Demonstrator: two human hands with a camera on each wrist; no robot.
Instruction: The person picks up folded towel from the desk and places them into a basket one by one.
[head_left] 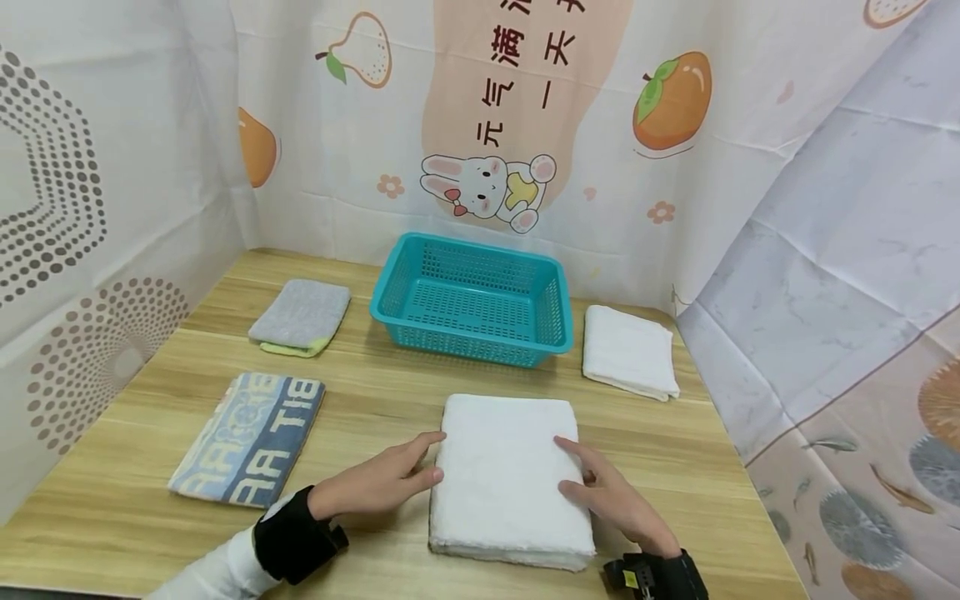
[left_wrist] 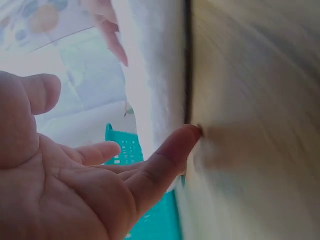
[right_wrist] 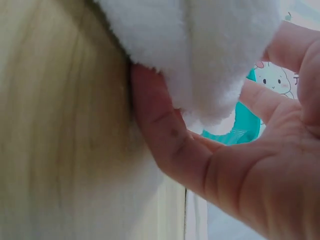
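A thick folded white towel (head_left: pixel 510 479) lies flat on the table in front of me, with a dark edge along its underside. My left hand (head_left: pixel 378 482) is at its left side, index finger and thumb tips right at the edge. In the left wrist view the thumb stands off from the towel while a lower finger (left_wrist: pixel 167 155) reaches its bottom edge. My right hand (head_left: pixel 618 500) touches the right side, thumb and index finger over the top face. Low beside the tabletop, one right finger (right_wrist: pixel 160 120) tucks against the fluffy underside.
Behind the towel stands a teal plastic basket (head_left: pixel 480 346). A smaller folded white towel (head_left: pixel 630 354) lies to its right and a grey cloth with yellow-green trim (head_left: pixel 302 315) to its left. A blue lettered towel (head_left: pixel 251 442) lies beyond my left wrist. Printed curtains (head_left: pixel 600 200) enclose the table.
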